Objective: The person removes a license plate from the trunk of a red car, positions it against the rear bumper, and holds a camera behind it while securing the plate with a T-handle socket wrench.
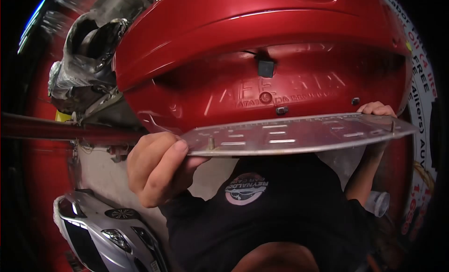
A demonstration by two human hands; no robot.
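Note:
My left hand (pixel 156 166) grips the left end of a thin silver license plate (pixel 304 135), its thumb near the top edge. My right hand (pixel 377 109) has its fingers over the far edge at the right end; its thumb is hidden. The plate lies nearly flat and edge-on to me, with several slots and two short bolts (pixel 211 143) standing up, one near each end. Beyond it is the red car's rear panel (pixel 262 26), with two small mounting clips (pixel 281 110) in the recess. The plate appears apart from the panel.
A small black square camera (pixel 265 68) sits in the recess. At left stand a silver car (pixel 100 230), a plastic-wrapped bulky part (pixel 86 56) and a red horizontal bar (pixel 61 128). A printed banner (pixel 421 94) hangs at right, with a clear container (pixel 378 203) nearby.

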